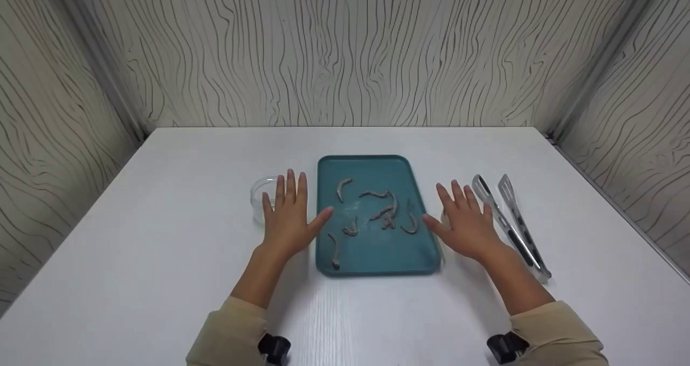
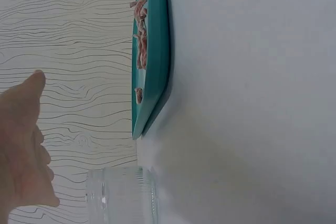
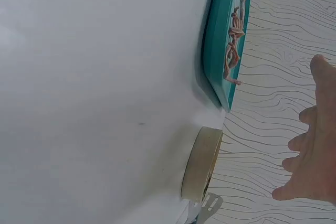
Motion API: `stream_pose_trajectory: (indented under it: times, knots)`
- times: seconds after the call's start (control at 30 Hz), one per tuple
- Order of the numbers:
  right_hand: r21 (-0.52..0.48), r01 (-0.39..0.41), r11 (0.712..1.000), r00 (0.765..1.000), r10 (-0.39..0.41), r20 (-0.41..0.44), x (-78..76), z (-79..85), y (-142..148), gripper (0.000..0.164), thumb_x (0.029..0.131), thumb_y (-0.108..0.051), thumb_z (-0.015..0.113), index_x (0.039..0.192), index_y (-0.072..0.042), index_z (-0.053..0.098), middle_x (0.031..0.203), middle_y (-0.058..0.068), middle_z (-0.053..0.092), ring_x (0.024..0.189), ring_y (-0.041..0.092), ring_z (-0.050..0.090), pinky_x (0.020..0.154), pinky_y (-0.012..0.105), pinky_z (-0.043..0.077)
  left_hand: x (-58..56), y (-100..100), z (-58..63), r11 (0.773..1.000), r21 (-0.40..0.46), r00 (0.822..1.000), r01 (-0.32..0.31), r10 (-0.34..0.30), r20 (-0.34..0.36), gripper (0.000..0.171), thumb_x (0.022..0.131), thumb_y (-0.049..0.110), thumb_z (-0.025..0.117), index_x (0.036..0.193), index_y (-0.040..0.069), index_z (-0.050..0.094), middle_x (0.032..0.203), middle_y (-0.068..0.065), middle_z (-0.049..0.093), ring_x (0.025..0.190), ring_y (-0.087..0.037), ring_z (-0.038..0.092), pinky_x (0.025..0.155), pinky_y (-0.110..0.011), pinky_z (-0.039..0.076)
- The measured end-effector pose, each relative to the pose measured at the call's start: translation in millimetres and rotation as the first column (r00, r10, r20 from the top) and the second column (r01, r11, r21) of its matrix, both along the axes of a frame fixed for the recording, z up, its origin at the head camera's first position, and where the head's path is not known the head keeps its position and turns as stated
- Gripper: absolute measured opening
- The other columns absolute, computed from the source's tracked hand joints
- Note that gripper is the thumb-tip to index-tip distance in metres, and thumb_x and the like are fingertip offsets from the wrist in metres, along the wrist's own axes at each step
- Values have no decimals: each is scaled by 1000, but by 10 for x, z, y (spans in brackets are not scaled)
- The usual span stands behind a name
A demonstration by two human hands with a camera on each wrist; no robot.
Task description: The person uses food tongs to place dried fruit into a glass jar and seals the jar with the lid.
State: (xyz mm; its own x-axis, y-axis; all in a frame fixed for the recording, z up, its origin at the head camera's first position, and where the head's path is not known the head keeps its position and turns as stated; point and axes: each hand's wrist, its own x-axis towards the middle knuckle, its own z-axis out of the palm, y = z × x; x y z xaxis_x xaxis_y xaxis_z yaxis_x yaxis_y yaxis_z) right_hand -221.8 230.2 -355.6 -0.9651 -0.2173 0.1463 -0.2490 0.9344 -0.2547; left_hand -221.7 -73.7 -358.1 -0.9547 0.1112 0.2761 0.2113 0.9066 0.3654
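Note:
My left hand [image 1: 288, 220] hovers with spread, straight fingers at the left side of a teal tray [image 1: 377, 258], holding nothing. Behind its fingers stands a clear glass container [image 1: 260, 204], round and partly hidden; the left wrist view shows its see-through wall [image 2: 123, 195]. On the tray lie several thin, curled strips [image 1: 392, 204], greyish from above and pinkish, like raw meat, in the wrist views. At the tray's right side my right hand [image 1: 466, 223] is likewise spread and holds nothing. A round beige thing [image 3: 202, 163] with a low wall is mostly hidden beneath it.
Metal tongs [image 1: 512, 223] with dark grips lie spread on the white table [image 1: 135, 236], to the right of my right hand. Wood-patterned panels [image 1: 334, 53] close off the back and both sides. A dark device [image 1: 275, 349] sits at each sleeve.

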Motion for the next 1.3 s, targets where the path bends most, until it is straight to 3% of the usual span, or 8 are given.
stream_pose_trajectory:
  times: [0.2,0.47,0.8,1.03,1.3]
  knots:
    - [-36,16,999,1000,-16,1,1,59,94,78,84,-57,35,137,-3,15,139,25,6,125,39,-3,90,64,-2,-44,-109,22,999,22,999,-49,49,-11,85,80,58,41,138,4,11,142,-16,2,128,-29,-4,97,-55,-2]
    - [-87,49,995,999,-47,26,9,141,278,78,85,-54,35,137,-3,10,139,25,1,125,40,-6,90,64,-5,-90,-283,45,989,115,995,-97,99,-9,93,75,61,46,138,4,7,142,-16,2,128,-29,-4,96,-56,-2]
    - [-145,99,984,995,-97,18,29,191,540,76,86,-51,35,137,-1,9,137,29,1,123,43,-6,87,67,-2,-139,-489,-4,965,204,986,-164,157,47,103,67,58,58,138,6,4,142,-16,-2,128,-28,-6,96,-56,-4]
    - [-174,142,974,990,-143,8,29,170,747,75,87,-49,35,136,1,7,135,32,1,121,47,-3,84,69,1,-194,-603,-93,933,293,978,-210,198,70,113,60,53,68,138,8,0,142,-15,0,128,-27,-2,97,-55,-2]
    - [-198,184,963,983,-182,30,37,91,931,77,88,-48,33,134,6,5,132,37,1,118,52,-2,80,71,5,-237,-685,-200,885,404,972,-233,219,82,115,60,49,71,138,8,-3,142,-15,2,128,-28,1,98,-53,1]
